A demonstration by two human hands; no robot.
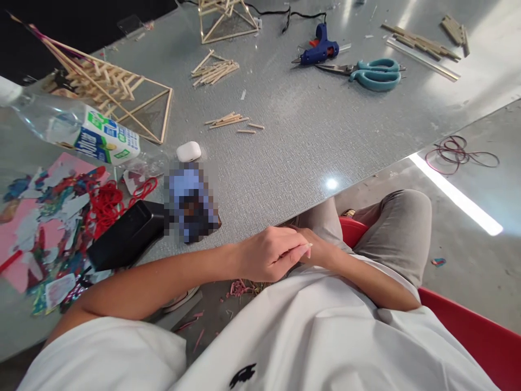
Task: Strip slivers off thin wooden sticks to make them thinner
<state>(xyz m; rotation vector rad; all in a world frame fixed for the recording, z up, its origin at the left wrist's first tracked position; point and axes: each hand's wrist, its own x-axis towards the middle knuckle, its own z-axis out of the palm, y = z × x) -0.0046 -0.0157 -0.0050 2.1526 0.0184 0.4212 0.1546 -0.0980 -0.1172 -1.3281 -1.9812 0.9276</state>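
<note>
In front of my lap, at the table's near edge, my left hand (271,254) lies over my right hand (314,247). The left fingers are curled and pressed together, the thumb against the forefinger. A small pale bit shows at their tips, too small to tell from a nail. Most of my right hand is hidden behind the left one, so its fingers do not show. Closest on the tabletop is a phone (193,203) with a pixelated screen. Just beyond it lies a white earbud case (189,151).
A plastic bottle (109,136), a black box-like object (126,233), red cord (106,206) and scraps crowd the left. Short sticks (217,71) and stick frames (134,98) lie beyond. Scissors (376,74) and a blue glue gun (319,50) are at the back.
</note>
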